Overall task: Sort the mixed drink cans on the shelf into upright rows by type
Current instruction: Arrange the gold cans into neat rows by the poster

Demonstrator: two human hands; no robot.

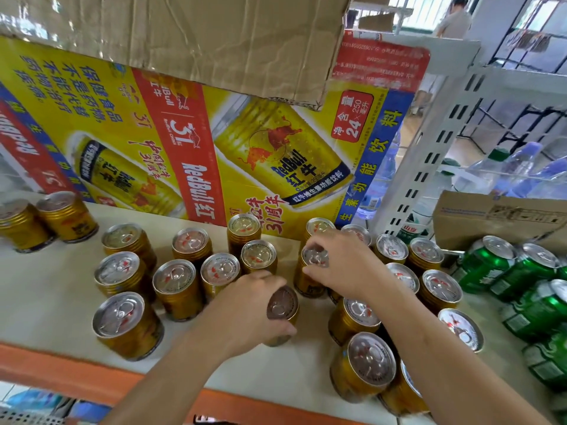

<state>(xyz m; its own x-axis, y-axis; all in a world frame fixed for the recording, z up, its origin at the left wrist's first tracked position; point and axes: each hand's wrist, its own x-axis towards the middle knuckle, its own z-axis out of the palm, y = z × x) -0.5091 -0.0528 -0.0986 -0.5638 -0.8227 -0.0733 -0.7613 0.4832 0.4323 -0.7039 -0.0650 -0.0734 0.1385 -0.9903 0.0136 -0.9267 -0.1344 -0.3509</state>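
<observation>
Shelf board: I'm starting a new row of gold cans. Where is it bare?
Bare: the shelf board's left front, between the orange edge and the leftmost gold cans; also front centre. Crowded: right side, gold cans packed against green cans.

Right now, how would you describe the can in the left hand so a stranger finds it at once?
Find the yellow carton at the back of the shelf. Among the gold cans before it, this can is centre-front in the grip of the left hand. Only its lid looks dark brown, not silver.
</observation>
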